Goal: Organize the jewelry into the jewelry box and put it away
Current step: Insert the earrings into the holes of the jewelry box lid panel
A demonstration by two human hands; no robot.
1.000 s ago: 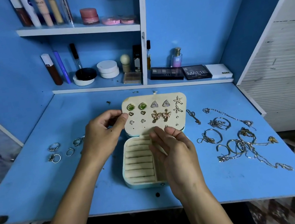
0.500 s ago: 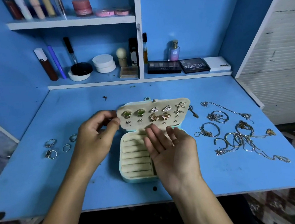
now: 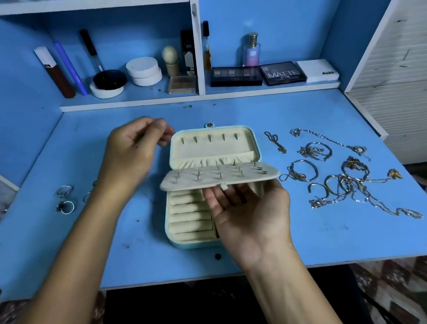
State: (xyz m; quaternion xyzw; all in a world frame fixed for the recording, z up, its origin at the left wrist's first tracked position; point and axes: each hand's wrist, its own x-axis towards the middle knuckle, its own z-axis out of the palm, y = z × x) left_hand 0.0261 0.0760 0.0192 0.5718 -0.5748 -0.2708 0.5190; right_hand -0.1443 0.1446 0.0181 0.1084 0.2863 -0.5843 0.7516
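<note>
The pale teal jewelry box (image 3: 192, 242) lies open at the middle of the blue table, its ring rolls showing. Its lid (image 3: 213, 147) rests flat behind it. The cream earring panel (image 3: 219, 176) hangs almost level over the box, back side up, with earring posts sticking out. My right hand (image 3: 250, 216) is palm up beneath the panel's front edge, its straight fingers touching it. My left hand (image 3: 131, 152) hovers left of the lid with loosely curled fingers and holds nothing. Rings (image 3: 64, 206) lie at the left. Bracelets and chains (image 3: 342, 181) lie tangled at the right.
A low shelf (image 3: 131, 101) behind the table carries cosmetics, eyeshadow palettes (image 3: 283, 73) and a perfume bottle (image 3: 251, 51). A white slatted cabinet side (image 3: 405, 81) borders the table on the right. The table's front edge (image 3: 220, 275) is near my wrists.
The earring panel has swung down from upright to almost level, so the lid's inside now shows. My left hand has let go of it and my right hand has turned palm up beneath it.
</note>
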